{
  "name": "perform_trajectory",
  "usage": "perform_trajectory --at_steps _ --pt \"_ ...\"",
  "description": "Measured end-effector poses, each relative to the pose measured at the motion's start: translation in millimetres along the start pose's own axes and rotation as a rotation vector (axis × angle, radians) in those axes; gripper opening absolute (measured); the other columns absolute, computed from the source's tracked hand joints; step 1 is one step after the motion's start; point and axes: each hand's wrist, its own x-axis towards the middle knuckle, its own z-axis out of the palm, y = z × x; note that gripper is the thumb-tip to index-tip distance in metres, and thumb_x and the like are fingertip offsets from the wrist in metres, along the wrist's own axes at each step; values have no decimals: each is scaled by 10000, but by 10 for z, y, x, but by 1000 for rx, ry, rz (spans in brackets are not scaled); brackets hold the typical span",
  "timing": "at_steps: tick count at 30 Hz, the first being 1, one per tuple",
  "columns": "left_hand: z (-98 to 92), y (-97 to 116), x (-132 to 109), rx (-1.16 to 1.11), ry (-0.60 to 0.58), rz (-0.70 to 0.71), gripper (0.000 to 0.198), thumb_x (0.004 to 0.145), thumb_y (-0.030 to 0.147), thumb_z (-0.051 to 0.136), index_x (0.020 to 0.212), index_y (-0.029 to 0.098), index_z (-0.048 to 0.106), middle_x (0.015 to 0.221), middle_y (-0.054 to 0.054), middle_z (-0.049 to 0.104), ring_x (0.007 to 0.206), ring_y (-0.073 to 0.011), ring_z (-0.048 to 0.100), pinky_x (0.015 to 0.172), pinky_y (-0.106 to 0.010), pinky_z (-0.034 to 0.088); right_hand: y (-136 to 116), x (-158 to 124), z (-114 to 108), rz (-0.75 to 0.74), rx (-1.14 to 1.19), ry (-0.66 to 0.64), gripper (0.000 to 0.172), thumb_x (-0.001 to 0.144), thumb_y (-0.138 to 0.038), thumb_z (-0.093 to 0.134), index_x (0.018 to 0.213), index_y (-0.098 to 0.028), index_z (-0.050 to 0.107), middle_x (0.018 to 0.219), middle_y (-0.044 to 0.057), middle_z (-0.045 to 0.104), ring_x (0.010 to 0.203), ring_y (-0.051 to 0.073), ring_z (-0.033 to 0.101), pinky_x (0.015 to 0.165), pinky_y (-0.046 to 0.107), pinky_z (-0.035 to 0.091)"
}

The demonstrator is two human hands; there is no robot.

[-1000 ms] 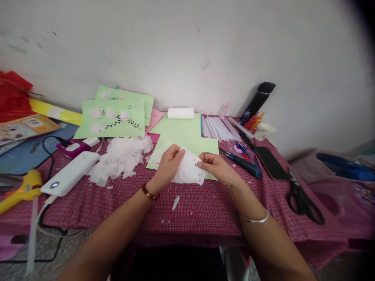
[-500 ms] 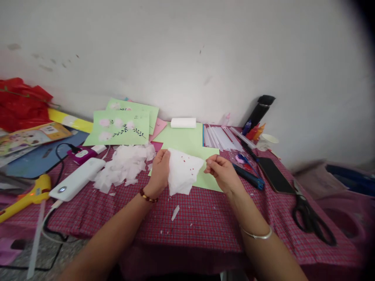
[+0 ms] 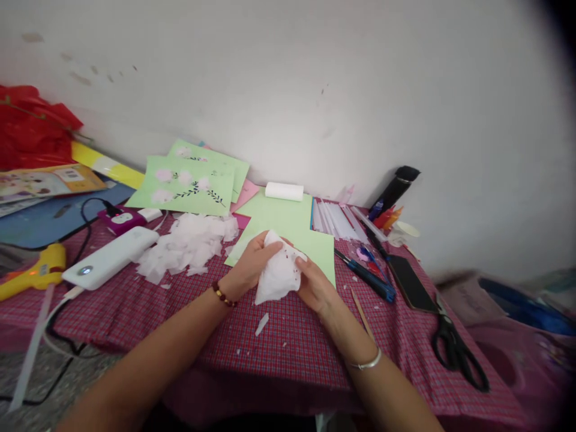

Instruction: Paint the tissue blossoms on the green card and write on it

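Note:
A white tissue (image 3: 279, 273) with small red specks hangs between my hands, above the front of the green paper (image 3: 321, 246) and the checked tablecloth. Closed on its upper left edge is my left hand (image 3: 252, 263), thumb pressing on the tissue. My right hand (image 3: 314, 284) pinches the tissue's right side, its thumb near the specks. The fingers behind the tissue are partly hidden. Left of my hands lies a heap of torn white tissue pieces (image 3: 189, 243). A small white scrap (image 3: 261, 324) lies on the cloth below.
Green cards with pink flowers (image 3: 182, 186) lean at the back left. A white power bank (image 3: 110, 258) and yellow glue gun (image 3: 40, 270) lie left. Right are a blue-black cutter (image 3: 369, 276), phone (image 3: 411, 282), black scissors (image 3: 456, 348) and glue sticks (image 3: 335, 219). A white roll (image 3: 284, 191) lies behind.
My right hand has come left and now grips the tissue, which is more gathered. My left hand has shifted its hold along the top. The camera view has tilted slightly.

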Motion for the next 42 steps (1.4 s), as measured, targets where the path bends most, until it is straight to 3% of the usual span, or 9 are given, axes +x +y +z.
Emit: perform_trajectory --at_steps 8,11,16,21,24,29,34,38,42 --pt "-97 -77 123 85 277 219 216 808 348 637 872 183 514 735 21 593 600 -94 551 569 -217 467 -201 -46 -92 -83 -56 119 307 599 -279 846 823 -215 646 695 -40 621 588 92 576 626 225 513" --pt "-137 -101 157 163 401 320 205 834 347 612 840 184 487 706 28 549 583 -86 512 534 -202 427 -207 -85 -45 -62 -78 39 322 637 -305 827 898 -236 652 808 -34 631 671 98 609 680 247 535" --pt "-99 -194 147 106 352 332 191 852 334 608 871 184 490 734 24 545 600 -84 511 551 -208 429 -12 -26 57 -57 -240 52 390 659 -417 786 977 -229 661 960 15 676 833 148 617 716 270 512" --pt "-27 -186 94 21 204 231 296 791 423 680 883 186 527 769 -12 606 642 -123 576 586 -247 481 28 40 -16 -177 -431 205 329 684 -465 725 858 -189 684 921 51 701 804 181 606 742 301 490" --pt "-95 -44 57 -40 -101 -56 540 773 690 554 915 172 612 786 -80 662 645 -181 624 542 -288 485 -160 -26 -106 -303 -423 245 281 684 -444 733 818 -203 676 866 23 667 722 147 575 656 261 466" --pt "-254 99 64 43 -447 -411 823 653 901 394 886 160 664 752 -130 677 589 -213 638 497 -307 475 -445 -219 -144 -45 -504 32 343 654 -459 774 810 -182 648 742 1 591 577 110 515 504 225 399" --pt "-105 -46 36 233 -421 -287 400 653 488 763 884 180 655 801 -78 689 619 -164 620 523 -251 471 -415 -221 -129 9 -730 -75 333 699 -469 737 757 -168 607 717 -9 535 567 96 468 481 213 359" --pt "66 -123 -52 545 -131 -43 163 738 308 689 754 163 616 665 -26 618 524 -121 522 445 -230 349 -375 -184 -147 -95 -865 -99 294 778 -455 664 737 -173 589 718 -5 492 584 93 419 473 209 309" --pt "96 -128 -65 657 -66 176 283 848 328 560 617 181 486 584 17 469 546 -112 412 504 -252 301 -411 -184 -145 -137 -850 -20 322 844 -479 564 709 -187 552 656 -17 441 551 95 365 466 225 273"
